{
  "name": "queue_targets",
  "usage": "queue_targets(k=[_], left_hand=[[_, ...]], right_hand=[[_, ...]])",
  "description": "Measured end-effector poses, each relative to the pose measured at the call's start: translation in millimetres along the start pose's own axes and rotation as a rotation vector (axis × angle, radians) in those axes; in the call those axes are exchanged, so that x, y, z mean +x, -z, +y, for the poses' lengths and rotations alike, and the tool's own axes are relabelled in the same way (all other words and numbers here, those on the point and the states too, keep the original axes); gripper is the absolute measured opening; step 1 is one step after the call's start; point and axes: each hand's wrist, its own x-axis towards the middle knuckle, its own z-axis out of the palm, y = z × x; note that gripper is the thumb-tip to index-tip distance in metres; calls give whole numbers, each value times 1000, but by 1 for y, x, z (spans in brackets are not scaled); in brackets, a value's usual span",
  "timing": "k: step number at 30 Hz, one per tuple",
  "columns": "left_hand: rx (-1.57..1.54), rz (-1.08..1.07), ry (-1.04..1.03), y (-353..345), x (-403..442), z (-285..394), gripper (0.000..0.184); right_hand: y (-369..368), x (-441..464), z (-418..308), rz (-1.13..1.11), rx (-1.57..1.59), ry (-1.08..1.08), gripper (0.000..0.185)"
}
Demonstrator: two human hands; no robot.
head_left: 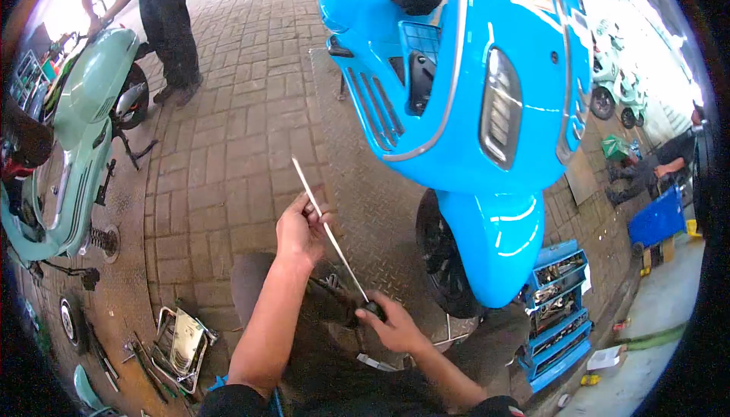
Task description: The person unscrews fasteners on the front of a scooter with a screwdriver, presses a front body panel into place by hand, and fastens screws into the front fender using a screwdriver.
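Big scooter [475, 143] brt. blue w/ silvery-gray trim [449, 105], blk. tire [441, 265]. Other scooter [95, 98] pale grn. Rod [331, 238] silvery-wht., handle [374, 310] blk. Toolbox [561, 364] med. blue; bin [658, 218] deeper blue. Bricks [228, 128] gray-brn., rect. block patt.; metal plate [346, 162] dk. gray-brn. w/ raised diamond patt. Standing person's trousers [171, 25] v. dk.

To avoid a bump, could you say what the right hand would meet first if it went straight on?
The right hand would probably meet the left forearm, though depth is unclear.
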Motion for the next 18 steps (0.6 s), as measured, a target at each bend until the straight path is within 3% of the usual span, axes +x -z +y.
queue_targets(k=[1,4,5,11,18], left_hand=[[18,124,-33,2,2,-5,17],[68,142,-38,-11,-10,-14,26],[50,103,-33,-8,-8,-15,42],[260,-151,20,-6,-5,-26,47],[388,-131,-28,-21,-16,-40,49]], right_hand=[[6,-15,-3,34,1,-48,49],[13,-58,19,196,-21,-55,44],[19,-68,20,205,-18,-53,44],[44,-118,27,251,-63,-171,44],[53,-124,30,184,-190,-7,45]])
